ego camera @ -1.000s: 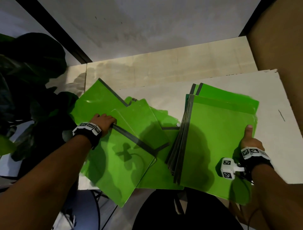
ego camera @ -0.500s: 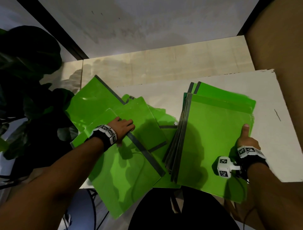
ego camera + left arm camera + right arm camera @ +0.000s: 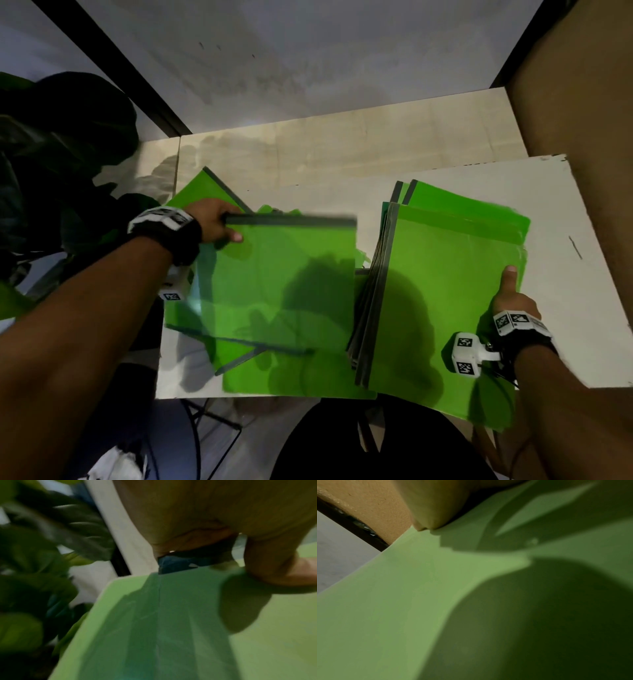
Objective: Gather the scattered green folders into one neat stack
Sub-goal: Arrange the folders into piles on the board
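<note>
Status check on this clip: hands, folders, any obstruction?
Left hand grips one folder by its dark spine, lifted. Right hand holds the stack, thumb on top. Loose folders remain beneath. Nothing blocking the path.

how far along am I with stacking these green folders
Partly there. A stack of folders already sits on the right, your right hand holding its edge with the thumb on top. Your left hand grips one folder by its dark spine. Several loose folders beneath it remain to gather.
</note>
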{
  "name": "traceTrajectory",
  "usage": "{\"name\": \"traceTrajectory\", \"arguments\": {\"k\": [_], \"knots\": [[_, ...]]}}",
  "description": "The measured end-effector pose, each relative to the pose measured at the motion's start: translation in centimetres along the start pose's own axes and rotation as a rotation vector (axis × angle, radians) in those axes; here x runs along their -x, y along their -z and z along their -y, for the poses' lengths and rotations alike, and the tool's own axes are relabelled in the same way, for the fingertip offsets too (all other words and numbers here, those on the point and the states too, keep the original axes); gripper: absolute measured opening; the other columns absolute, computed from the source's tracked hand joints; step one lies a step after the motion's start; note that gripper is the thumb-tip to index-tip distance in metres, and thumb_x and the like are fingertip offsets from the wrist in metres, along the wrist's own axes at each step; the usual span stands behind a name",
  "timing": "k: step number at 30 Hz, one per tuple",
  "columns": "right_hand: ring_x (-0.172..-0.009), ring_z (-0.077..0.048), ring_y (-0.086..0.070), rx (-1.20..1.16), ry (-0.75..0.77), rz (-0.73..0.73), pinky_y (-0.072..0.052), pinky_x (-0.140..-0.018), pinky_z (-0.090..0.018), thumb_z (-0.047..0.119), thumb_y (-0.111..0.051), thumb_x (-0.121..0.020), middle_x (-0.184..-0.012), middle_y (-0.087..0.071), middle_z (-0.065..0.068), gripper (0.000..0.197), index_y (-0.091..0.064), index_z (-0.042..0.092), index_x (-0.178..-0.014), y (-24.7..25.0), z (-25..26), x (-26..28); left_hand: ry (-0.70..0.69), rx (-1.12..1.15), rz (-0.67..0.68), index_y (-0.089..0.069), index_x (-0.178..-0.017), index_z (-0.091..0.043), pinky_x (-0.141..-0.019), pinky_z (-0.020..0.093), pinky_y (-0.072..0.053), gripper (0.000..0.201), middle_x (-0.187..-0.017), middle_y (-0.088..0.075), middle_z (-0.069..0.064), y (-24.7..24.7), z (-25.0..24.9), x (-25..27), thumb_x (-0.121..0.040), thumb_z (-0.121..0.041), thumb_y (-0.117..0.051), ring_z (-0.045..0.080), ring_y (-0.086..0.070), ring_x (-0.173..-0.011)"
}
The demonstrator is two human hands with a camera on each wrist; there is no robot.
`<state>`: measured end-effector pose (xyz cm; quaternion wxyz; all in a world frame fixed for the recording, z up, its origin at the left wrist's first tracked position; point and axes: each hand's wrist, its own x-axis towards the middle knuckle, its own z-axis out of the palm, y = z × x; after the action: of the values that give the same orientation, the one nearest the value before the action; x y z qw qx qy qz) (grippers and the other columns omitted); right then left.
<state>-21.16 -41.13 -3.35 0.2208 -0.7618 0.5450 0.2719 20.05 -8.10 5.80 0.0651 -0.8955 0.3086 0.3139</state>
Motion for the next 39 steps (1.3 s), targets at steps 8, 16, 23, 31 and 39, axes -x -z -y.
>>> {"name": "traceTrajectory", "arguments": {"k": [8,16,23,31,39], "knots": [[-0.111,-0.043,-0.056,-0.031,0.002,-0.022,-0.044,-0.090,-0.046,0.012,-0.043,-0.098,-0.124,-0.051,-0.038,0.081,0.017,0.024,-0.151,0.0,0.1,0.0,0.372,0.527,-0.421,-0.060,-0.113,-0.002,-0.080,0.039,-0.045,0.047,-0.103,-0.064,0.025,-2.9,4.3,1.3,-0.081,-0.035,-0.072,0.038,-0.061,-0.099],[-0.116,-0.045,-0.052,-0.162,-0.082,-0.018,-0.041,-0.099,-0.048,0.016,-0.032,-0.103,-0.126,-0.048,-0.039,0.057,-0.008,0.020,-0.155,0.6,0.6,0.9,0.396,0.438,-0.465,-0.055,-0.126,-0.002,-0.098,0.041,-0.046,0.064,-0.135,-0.052,0.015,-8.2,3.1,2.2,-0.079,-0.043,-0.071,0.035,-0.055,-0.117],[-0.110,-0.043,-0.055,-0.183,-0.106,-0.024,-0.043,-0.094,-0.045,0.031,-0.029,-0.104,-0.122,-0.052,-0.037,0.056,-0.007,0.025,-0.155,0.6,0.5,0.7,0.202,0.619,-0.370,-0.058,-0.118,-0.004,-0.076,0.032,-0.037,0.028,-0.096,-0.061,0.019,-3.6,3.9,2.6,-0.092,-0.016,-0.057,0.031,-0.059,-0.092],[-0.112,-0.043,-0.055,-0.073,-0.034,0.005,-0.044,-0.094,-0.046,0.019,-0.042,-0.099,-0.125,-0.051,-0.036,0.078,0.015,0.029,-0.151,0.2,0.1,0.2,-0.180,-0.335,-0.111,-0.062,-0.113,-0.025,-0.091,0.036,-0.040,0.021,-0.101,-0.060,0.009,4.8,1.0,3.8,-0.095,-0.027,-0.050,0.029,-0.053,-0.101],[-0.113,-0.044,-0.054,-0.141,-0.074,-0.016,-0.044,-0.097,-0.047,0.017,-0.045,-0.098,-0.124,-0.051,-0.037,0.075,0.004,0.025,-0.154,0.0,0.0,-0.1,-0.828,-1.079,0.024,-0.068,-0.058,-0.025,-0.073,0.029,-0.053,0.031,-0.067,-0.065,-0.013,0.4,-9.5,1.4,-0.070,-0.030,-0.040,0.022,-0.064,-0.077]]}}
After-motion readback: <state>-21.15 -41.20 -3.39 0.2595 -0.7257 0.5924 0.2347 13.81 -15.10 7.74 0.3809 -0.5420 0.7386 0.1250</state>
